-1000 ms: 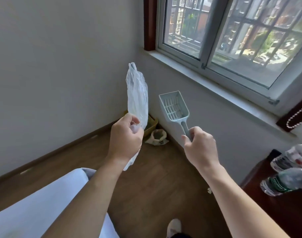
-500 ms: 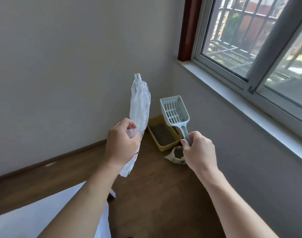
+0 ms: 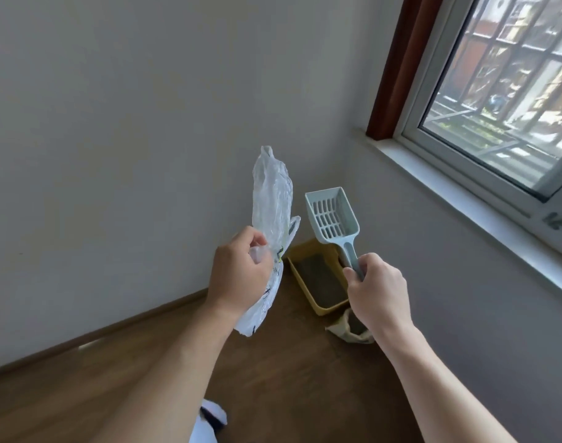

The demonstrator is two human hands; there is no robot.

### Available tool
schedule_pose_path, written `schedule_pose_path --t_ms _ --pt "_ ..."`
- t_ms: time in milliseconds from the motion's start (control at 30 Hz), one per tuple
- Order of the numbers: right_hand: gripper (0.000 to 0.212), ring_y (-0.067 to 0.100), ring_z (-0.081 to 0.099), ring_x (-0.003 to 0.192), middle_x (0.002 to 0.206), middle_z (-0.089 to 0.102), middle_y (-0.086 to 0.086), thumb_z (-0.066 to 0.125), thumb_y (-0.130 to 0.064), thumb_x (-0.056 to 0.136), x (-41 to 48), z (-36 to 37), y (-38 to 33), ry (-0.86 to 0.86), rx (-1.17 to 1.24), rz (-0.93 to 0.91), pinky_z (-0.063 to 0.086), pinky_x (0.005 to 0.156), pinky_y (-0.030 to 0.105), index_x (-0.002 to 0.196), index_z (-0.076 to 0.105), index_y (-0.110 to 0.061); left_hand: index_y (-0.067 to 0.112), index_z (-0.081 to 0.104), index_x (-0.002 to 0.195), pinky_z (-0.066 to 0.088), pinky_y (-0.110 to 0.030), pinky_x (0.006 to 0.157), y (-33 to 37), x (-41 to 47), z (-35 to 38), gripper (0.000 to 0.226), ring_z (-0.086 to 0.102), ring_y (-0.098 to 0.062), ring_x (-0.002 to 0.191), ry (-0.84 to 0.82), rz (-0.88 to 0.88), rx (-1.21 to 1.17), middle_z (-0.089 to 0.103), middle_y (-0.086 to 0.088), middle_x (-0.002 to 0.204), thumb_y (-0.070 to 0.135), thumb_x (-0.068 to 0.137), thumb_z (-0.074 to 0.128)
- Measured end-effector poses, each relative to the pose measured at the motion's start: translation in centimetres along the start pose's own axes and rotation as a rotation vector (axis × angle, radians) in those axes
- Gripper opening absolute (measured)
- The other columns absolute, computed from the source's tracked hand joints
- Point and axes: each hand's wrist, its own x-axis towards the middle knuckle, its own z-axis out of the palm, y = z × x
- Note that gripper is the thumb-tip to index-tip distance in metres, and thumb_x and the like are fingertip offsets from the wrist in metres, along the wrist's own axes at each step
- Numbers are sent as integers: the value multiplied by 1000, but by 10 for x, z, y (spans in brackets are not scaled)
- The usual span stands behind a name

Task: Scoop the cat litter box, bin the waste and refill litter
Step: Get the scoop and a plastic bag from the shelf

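Note:
A yellow litter box (image 3: 306,284) with grey litter stands on the floor in the room's far corner. In front of it lies an open cream litter bag (image 3: 348,330), partly hidden by my right wrist. My left hand (image 3: 239,274) grips a crumpled clear plastic bag (image 3: 271,199) that sticks up above my fist and hangs below it. My right hand (image 3: 377,290) holds the handle of a pale blue slotted scoop (image 3: 332,215), its empty head raised. Both hands are well above the floor, short of the box.
Brown wooden floor (image 3: 289,378) stretches between me and the corner. A grey wall is on the left, and a window with a sill (image 3: 465,190) runs along the right wall. A white shoe (image 3: 214,414) shows at the bottom.
The view has moved closer to the corner and swung left. The litter box and litter bag appear larger and nearer. Both hands keep their grips; the white bed and the bottles have left the view.

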Motion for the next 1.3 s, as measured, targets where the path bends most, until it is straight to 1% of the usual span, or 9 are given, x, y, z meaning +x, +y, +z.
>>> schedule_pose_path --t_ms 333,467,667,733,833,900,1033,1100,1300 --pt "13 22 60 72 82 64 1 65 -27 91 89 46 -27 72 -31 112 56 71 44 88 60 -15 17 60 82 37 -16 53 -43 122 39 15 45 -8 50 -111 76 -31 43 15 55 3 80 68" --pt "13 23 59 73 84 65 3 64 -26 92 139 61 -24 86 -18 143 55 72 43 89 60 -14 22 56 81 34 -5 51 -47 168 70 22 46 -7 51 -148 127 -23 48 16 61 4 81 69" --pt "11 18 60 70 84 64 0 65 -25 92 210 75 -28 116 21 190 58 71 42 91 62 -15 22 55 82 35 -3 51 -44 234 108 23 45 -8 49 -205 172 -30 48 16 62 4 82 69" --pt "10 18 59 70 84 64 1 64 -23 93 229 76 -28 129 19 212 57 69 38 93 62 -14 21 56 81 36 -4 52 -44 255 121 21 45 -8 51 -230 199 -43 46 17 62 3 81 69" --pt "9 16 56 69 84 62 -1 64 -23 93 248 76 -27 151 0 266 49 64 29 93 62 -14 16 59 81 36 -8 51 -45 280 145 14 49 -12 56 -316 245 -76 50 10 63 4 82 68" --pt "9 15 56 69 84 62 -1 64 -23 93 259 79 -24 180 -10 314 50 64 30 94 62 -14 16 59 82 38 -15 53 -46 293 163 13 52 -14 60 -385 285 -111 54 5 66 6 82 67" --pt "10 15 55 69 85 63 -1 63 -24 94 275 94 -19 243 -44 443 47 63 29 94 62 -14 17 59 81 42 -18 56 -56 317 202 15 52 -10 63 -514 382 -198 54 9 67 6 80 69" --pt "11 14 52 68 83 61 -1 63 -24 94 277 103 -21 281 -70 506 39 62 25 93 60 -14 18 60 81 41 -18 58 -64 326 219 16 51 -9 62 -594 431 -235 54 10 68 6 79 70" --pt "11 4 49 60 83 59 -5 64 -25 93 268 128 -32 369 -85 694 30 51 10 96 61 -15 19 60 80 37 -8 60 -82 346 249 19 54 -5 66 -775 520 -307 58 9 71 3 76 70"
